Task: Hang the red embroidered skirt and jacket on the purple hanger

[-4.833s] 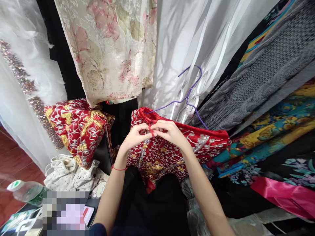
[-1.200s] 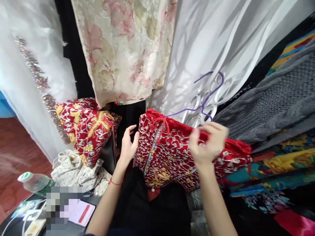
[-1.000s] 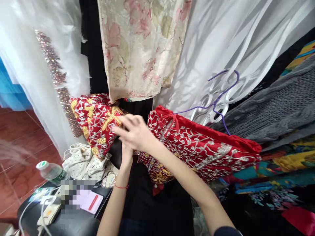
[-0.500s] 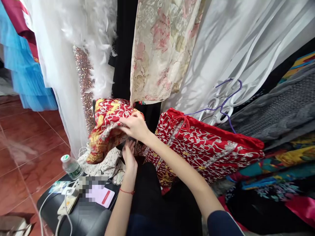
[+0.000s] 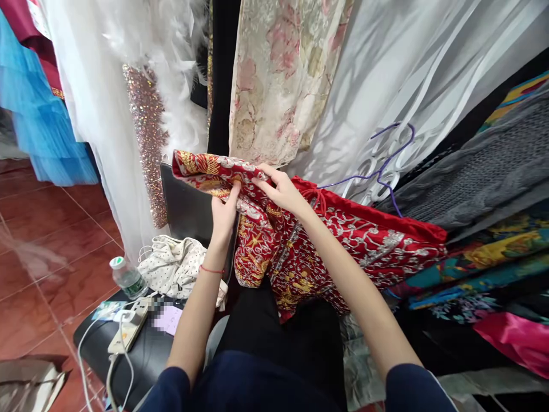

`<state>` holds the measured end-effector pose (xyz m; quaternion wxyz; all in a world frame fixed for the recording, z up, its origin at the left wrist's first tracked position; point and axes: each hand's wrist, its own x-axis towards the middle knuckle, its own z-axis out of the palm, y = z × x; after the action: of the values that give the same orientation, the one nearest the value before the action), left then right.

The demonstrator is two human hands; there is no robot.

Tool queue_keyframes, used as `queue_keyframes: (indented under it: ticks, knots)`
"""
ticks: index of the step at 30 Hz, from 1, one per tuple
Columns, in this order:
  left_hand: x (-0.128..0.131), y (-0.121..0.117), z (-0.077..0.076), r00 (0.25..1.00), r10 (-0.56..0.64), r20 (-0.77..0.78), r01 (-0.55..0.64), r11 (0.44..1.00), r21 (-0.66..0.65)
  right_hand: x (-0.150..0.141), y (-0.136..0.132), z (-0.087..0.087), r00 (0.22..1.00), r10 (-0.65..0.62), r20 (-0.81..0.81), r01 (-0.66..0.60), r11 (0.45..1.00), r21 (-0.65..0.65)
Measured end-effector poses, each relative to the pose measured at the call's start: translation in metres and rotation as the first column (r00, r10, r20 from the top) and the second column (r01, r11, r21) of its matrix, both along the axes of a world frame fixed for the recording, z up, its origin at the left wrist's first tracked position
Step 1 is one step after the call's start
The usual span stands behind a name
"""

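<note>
A red garment (image 5: 257, 229) with dense gold and silver embroidery hangs from both hands in front of me. My left hand (image 5: 225, 214) is closed on its folded upper part, thumb on top, fingers hidden beneath the cloth. To its right, my right hand (image 5: 281, 191) pinches the upper edge of the same garment. Its left end sticks out over a dark chair back (image 5: 186, 200). Touching it on the right is another red embroidered piece (image 5: 355, 246) with a red waistband and tied cord, lying across my lap beside a purple hanger (image 5: 392, 169).
On the black seat (image 5: 141, 366) at left are a bottle (image 5: 128, 278), a power strip (image 5: 128, 329) with white cables, a phone (image 5: 169, 319) and a dotted white cloth (image 5: 171, 266). White, floral (image 5: 283, 86) and grey knitted clothes (image 5: 484, 154) hang close around.
The garment has been lifted and shifted right, uncovering the chair back and dotted cloth. My left hand has risen from below onto the cloth, and my right hand has moved right and up.
</note>
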<state>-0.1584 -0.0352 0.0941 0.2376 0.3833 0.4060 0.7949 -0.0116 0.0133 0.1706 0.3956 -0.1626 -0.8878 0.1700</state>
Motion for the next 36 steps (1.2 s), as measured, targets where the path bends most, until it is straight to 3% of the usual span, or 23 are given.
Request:
queue_keyframes:
  ticks: [2,4,6,8,9,11,13,15,20,24,25,28,30,31,33,36]
  knots:
    - [-0.012,0.015,0.004,0.981,0.145,-0.131,-0.154,0.986,-0.068,0.010,0.002,-0.001,0.994,-0.043,0.097,0.042,0.999,0.010]
    - [-0.023,0.028,0.011,0.938,0.207,-0.279,-0.245,0.964,-0.105,0.024,0.009,-0.001,0.950,-0.245,0.192,0.234,0.969,0.079]
    - [-0.027,0.036,0.022,0.889,0.225,-0.398,-0.304,0.941,-0.148,0.039,0.020,0.001,0.815,-0.524,0.247,0.472,0.848,0.240]
    - [-0.023,0.039,0.036,0.839,0.236,-0.490,-0.369,0.909,-0.194,0.053,0.033,0.002,0.629,-0.705,0.328,0.593,0.708,0.383]
    - [-0.019,0.039,0.042,0.815,0.235,-0.530,-0.394,0.895,-0.210,0.058,0.040,0.002,0.537,-0.737,0.410,0.607,0.675,0.420]
    - [-0.010,0.038,0.053,0.768,0.217,-0.602,-0.421,0.880,-0.221,0.065,0.050,-0.001,0.382,-0.719,0.581,0.611,0.668,0.425]
    - [-0.002,0.038,0.060,0.726,0.193,-0.660,-0.440,0.868,-0.230,0.067,0.056,-0.005,0.312,-0.692,0.651,0.619,0.668,0.413]
    - [0.003,0.041,0.064,0.680,0.155,-0.716,-0.459,0.852,-0.251,0.067,0.056,-0.009,0.329,-0.703,0.631,0.604,0.670,0.432]
    - [0.016,0.050,0.069,0.573,0.073,-0.816,-0.487,0.831,-0.268,0.063,0.050,-0.011,0.523,-0.619,0.585,0.503,0.779,0.375]
    - [0.026,0.044,0.078,0.595,0.165,-0.786,-0.476,0.861,-0.180,0.056,0.064,0.000,0.528,-0.601,0.600,0.565,0.776,0.280]
    - [0.028,0.041,0.082,0.613,0.188,-0.767,-0.460,0.875,-0.153,0.054,0.071,0.004,0.548,-0.564,0.617,0.552,0.798,0.240]
    - [0.031,0.029,0.095,0.643,0.240,-0.727,-0.416,0.907,-0.068,0.047,0.094,0.017,0.695,-0.230,0.681,0.350,0.936,-0.041]
    - [0.033,0.023,0.102,0.637,0.256,-0.727,-0.400,0.916,-0.028,0.041,0.107,0.022,0.748,0.020,0.664,0.169,0.961,-0.220]
    - [0.034,0.021,0.103,0.632,0.256,-0.731,-0.392,0.920,-0.017,0.037,0.112,0.023,0.756,0.056,0.652,0.141,0.959,-0.246]
    - [0.037,0.018,0.104,0.629,0.242,-0.739,-0.372,0.928,-0.012,0.027,0.120,0.021,0.766,-0.014,0.643,0.200,0.955,-0.218]
    - [0.040,0.018,0.097,0.622,0.232,-0.748,-0.363,0.932,-0.014,0.014,0.127,0.009,0.752,-0.216,0.623,0.371,0.920,-0.128]
